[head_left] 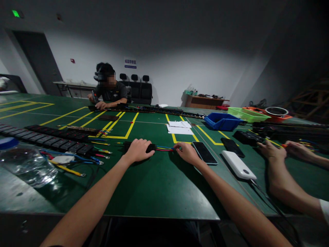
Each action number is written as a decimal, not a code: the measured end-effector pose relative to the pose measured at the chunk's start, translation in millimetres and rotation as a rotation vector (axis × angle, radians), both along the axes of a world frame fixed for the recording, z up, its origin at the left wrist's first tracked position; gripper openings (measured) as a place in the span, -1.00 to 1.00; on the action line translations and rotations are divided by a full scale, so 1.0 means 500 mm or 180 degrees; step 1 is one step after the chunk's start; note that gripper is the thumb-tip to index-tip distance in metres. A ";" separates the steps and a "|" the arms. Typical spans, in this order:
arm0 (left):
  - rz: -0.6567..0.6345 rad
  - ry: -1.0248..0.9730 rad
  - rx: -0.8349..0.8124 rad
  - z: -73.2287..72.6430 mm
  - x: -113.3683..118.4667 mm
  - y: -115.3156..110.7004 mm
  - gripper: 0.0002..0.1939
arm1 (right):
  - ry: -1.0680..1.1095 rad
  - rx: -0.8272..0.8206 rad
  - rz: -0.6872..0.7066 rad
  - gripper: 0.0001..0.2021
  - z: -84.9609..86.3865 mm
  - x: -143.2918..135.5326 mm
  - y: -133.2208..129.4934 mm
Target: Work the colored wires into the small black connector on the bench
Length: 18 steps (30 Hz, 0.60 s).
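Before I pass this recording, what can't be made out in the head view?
Head view throughout:
Black block: middle hidden beneath the left hand.
Blue and red wires: right ends partly covered by the right hand.
Co-worker's sleeve: cut off by the right edge.
Wall sign: lower line too small to read.

The slim, bare left forearm (95,199) and right forearm (226,192) end in a bare left hand (138,150) and right hand (187,152). Below the green worktop's (159,199) near edge, the lap (154,234) is dark, its clothing lost in shadow.
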<state>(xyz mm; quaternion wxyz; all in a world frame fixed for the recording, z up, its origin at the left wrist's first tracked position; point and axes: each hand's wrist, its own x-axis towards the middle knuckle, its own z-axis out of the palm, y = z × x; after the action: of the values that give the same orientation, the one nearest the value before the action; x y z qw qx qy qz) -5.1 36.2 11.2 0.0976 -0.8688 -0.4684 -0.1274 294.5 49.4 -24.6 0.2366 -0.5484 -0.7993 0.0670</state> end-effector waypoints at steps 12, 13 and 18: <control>-0.0038 -0.0037 -0.0011 -0.001 -0.002 0.002 -0.50 | -0.0003 0.0017 0.0037 -0.79 -0.002 0.001 0.001; -0.0040 -0.0040 -0.0016 0.000 -0.002 0.002 -0.50 | 0.0004 0.0031 0.0039 -0.79 -0.001 0.001 0.000; -0.0049 -0.0053 -0.0058 0.004 -0.001 -0.001 -0.51 | 0.0044 0.0132 0.0001 -0.78 0.000 0.000 -0.002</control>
<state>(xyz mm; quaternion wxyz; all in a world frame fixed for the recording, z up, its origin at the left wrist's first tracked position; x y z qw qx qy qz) -5.7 35.8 13.1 0.0847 -0.8721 -0.4637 -0.1311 294.6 48.4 -24.5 0.2534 -0.5428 -0.7989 0.0542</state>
